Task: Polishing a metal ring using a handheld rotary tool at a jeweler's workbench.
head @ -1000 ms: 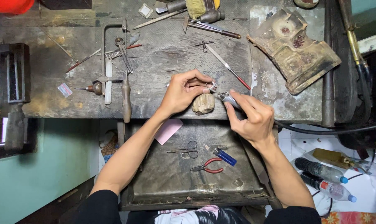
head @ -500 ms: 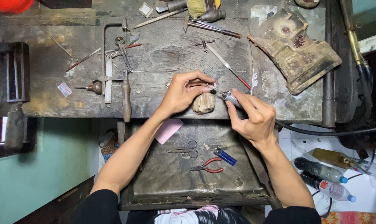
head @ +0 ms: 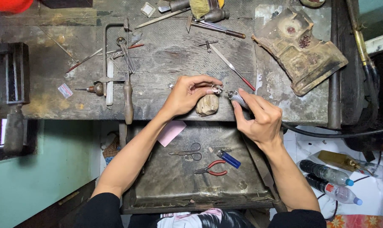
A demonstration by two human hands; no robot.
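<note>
My left hand (head: 187,93) pinches a small silver ring (head: 217,89) between thumb and fingertips, just above a worn wooden bench peg (head: 207,105) at the workbench's front edge. My right hand (head: 259,118) grips a metal rotary handpiece (head: 237,99) like a pen, its tip touching the ring. A black flexible cable (head: 326,134) runs from the handpiece off to the right.
The scarred bench (head: 170,55) carries a jeweller's saw frame (head: 115,63), files, pliers and a charred block (head: 299,48) at the right. Below, a dark tray (head: 179,185) holds scissors (head: 187,152), red-handled pliers (head: 210,169), a blue lighter (head: 229,159) and pink paper (head: 171,131). Plastic bottles (head: 326,179) lie on the floor.
Both hands stay at the bench peg; the handpiece tip has shifted only slightly against the ring.
</note>
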